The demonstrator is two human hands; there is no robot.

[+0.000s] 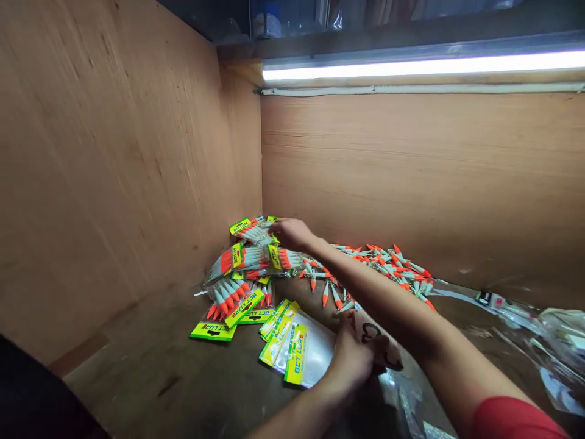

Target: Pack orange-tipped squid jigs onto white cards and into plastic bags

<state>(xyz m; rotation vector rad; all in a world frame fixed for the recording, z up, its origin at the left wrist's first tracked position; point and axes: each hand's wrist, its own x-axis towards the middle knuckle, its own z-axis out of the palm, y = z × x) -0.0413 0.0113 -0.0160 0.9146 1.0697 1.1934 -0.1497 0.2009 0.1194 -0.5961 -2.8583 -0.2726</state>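
1. Wood panels: left panel (pixel 114 152) and back panel (pixel 411 164) box in the workspace; I have a corner straight ahead.
2. Dark worktop (pixel 146 378) underneath everything.
3. Light tube (pixel 411 66), lit, along the back under a shelf; blue-topped container (pixel 267 23) up there, label too small for me to read.
4. Right forearm (pixel 388 292), red sleeve (pixel 507 417), runs diagonally across the middle. It blocks my view of part of the loose pieces.
5. Loose orange-and-white pieces (pixel 402 274) heaped against the back panel, right of the packs.
6. Filled packs (pixel 228 296) piled in the corner, same pieces inside. Yellow-green header cards read "BCT LURE", set at various angles, some partly covered.
7. Clear plastic (pixel 562 323) strewn at far right.
8. Flat clear bags (pixel 315 347) fanned beside the left hand; headers also "BCT LURE".
9. Left hand (pixel 351 356): fingers wrapped round a pale object (pixel 369 329) with a dark curved mark I can't decipher.
10. Right hand (pixel 293 233) at the pile's back edge; fingertips obscured, can't tell if gripping.
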